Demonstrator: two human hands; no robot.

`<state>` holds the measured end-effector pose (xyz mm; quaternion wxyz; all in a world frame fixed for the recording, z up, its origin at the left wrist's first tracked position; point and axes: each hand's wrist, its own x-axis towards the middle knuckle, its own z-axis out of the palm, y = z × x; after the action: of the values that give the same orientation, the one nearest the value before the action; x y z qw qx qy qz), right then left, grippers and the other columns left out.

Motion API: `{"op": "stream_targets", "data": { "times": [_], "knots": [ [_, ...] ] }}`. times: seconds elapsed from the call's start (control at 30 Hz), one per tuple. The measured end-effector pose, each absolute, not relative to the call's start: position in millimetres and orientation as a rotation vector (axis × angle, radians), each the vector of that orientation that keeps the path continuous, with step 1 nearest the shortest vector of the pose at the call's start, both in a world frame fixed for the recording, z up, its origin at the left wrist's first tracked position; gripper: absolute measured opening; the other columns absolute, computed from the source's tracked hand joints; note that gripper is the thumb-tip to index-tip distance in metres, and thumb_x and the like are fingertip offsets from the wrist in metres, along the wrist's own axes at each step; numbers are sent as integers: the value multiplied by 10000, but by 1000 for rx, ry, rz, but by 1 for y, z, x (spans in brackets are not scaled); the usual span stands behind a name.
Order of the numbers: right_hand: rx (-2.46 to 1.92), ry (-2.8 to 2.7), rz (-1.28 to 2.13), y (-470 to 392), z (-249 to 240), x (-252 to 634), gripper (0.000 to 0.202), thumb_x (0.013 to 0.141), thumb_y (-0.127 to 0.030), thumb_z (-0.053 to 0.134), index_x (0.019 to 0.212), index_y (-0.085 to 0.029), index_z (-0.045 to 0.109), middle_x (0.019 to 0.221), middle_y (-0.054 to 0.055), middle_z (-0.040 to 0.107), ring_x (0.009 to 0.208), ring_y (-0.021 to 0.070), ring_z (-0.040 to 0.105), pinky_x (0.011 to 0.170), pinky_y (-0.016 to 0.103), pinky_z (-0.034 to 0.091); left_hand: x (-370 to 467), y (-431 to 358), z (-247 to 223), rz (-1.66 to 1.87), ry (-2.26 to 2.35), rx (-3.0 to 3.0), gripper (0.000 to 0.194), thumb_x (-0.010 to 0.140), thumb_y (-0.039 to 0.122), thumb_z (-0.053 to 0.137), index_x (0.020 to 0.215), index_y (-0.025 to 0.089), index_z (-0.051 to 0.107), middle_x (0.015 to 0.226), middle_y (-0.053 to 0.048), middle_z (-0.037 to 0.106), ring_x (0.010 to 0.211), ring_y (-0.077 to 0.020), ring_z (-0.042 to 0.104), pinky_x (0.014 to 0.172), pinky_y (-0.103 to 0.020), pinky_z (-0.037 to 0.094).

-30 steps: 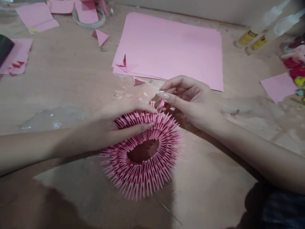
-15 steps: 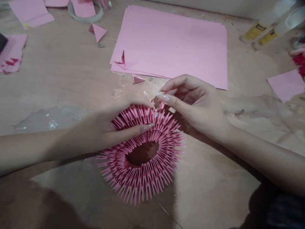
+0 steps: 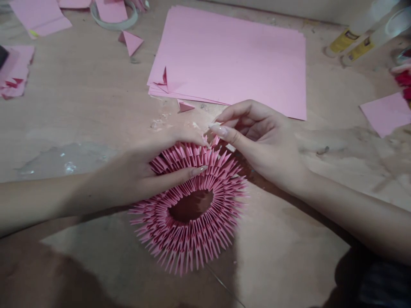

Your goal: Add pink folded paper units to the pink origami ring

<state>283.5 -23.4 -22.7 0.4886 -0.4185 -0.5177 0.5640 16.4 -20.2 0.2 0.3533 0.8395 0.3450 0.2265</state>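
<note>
A round pink ring of many folded paper pieces point(image 3: 189, 244) rests on the table, its spiky tips pointing outward around an oval opening. My left hand point(image 3: 154, 158) grips its far rim, with the thumb on top and the fingers behind. Just beyond that rim, my right hand point(image 3: 260, 137) has its thumb and index finger drawn together over a small folded pink paper piece point(image 3: 215, 140). Its lower part shows beneath the thumb, close to my left fingertips. Whether the piece touches the ring is hard to see.
Large pink paper sheets point(image 3: 231, 60) lie stacked beyond my hands. Folded triangles point(image 3: 185, 106) lie near them. A tape roll point(image 3: 114, 23) is at the far left, two glue bottles point(image 3: 359, 47) stand at the far right, and a pink square point(image 3: 385, 113) lies below them.
Both hands and the ring stay almost in place. My right thumb and index finger shift very slightly at the small folded piece.
</note>
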Motion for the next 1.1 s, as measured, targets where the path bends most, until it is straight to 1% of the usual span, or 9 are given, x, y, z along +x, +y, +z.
{"op": "stream_targets", "data": {
  "times": [0.17,0.3,0.43,0.5,0.6,0.73,0.83,0.9,1.1],
  "knots": [
    [-1000,-1241,1388,-23,-21,284,416,939,-551,1119,1041,-275,826,995,15,867,916,198,828,899,346,738,16,-20,-1,575,915,2126,374,1219,483,817,1556,321,821,1496,57,884,1361,-183,861,1217,-241,703],
    [-1010,-1233,1403,-22,-20,284,425,910,-543,1142,1034,-278,833,981,5,871,906,195,824,912,345,745,17,-22,-1,601,892,2153,328,1231,490,803,1500,303,819,1476,66,891,1356,-164,867,1245,-234,688],
    [-1018,-1241,1409,-21,-20,285,442,899,-567,1146,1023,-282,832,961,5,870,902,201,825,920,361,755,16,-22,0,602,884,2159,318,1227,499,810,1506,347,812,1474,113,890,1366,-111,869,1248,-144,647],
    [-1025,-1243,1410,-20,-20,285,445,901,-570,1143,1020,-278,830,962,9,869,922,206,829,933,365,758,16,-22,-1,603,886,2153,323,1224,493,819,1516,356,806,1484,125,887,1380,-99,863,1262,-129,629],
    [-1019,-1246,1411,-20,-19,285,450,893,-564,1149,1021,-275,828,959,11,865,950,213,838,946,367,763,16,-22,-1,609,885,2136,314,1224,468,823,1510,339,809,1489,111,888,1392,-112,862,1282,-166,641],
    [-1041,-1255,1414,-19,-18,286,446,912,-575,1133,1028,-272,827,973,20,867,970,225,848,966,386,768,18,-22,0,595,885,2078,337,1213,458,833,1527,336,833,1463,86,899,1365,-161,883,1287,-255,685],
    [-1039,-1282,1414,-19,-20,286,458,919,-590,1123,1047,-265,827,989,28,863,985,226,859,931,365,758,20,-21,2,562,878,2000,333,1214,437,823,1526,331,869,1411,61,919,1314,-202,907,1282,-334,718],
    [-1032,-1294,1410,-19,-21,287,461,925,-596,1117,1057,-262,828,995,32,860,986,225,862,908,357,751,21,-20,3,556,854,1971,308,1218,419,811,1504,335,888,1394,59,926,1308,-207,910,1301,-363,713],
    [-1027,-1271,1418,-19,-20,286,503,896,-644,1125,1043,-264,831,977,27,871,969,220,859,910,353,768,20,-18,3,533,845,2015,333,1228,423,800,1546,354,872,1410,70,924,1289,-181,902,1274,-317,711]
  ]
}}
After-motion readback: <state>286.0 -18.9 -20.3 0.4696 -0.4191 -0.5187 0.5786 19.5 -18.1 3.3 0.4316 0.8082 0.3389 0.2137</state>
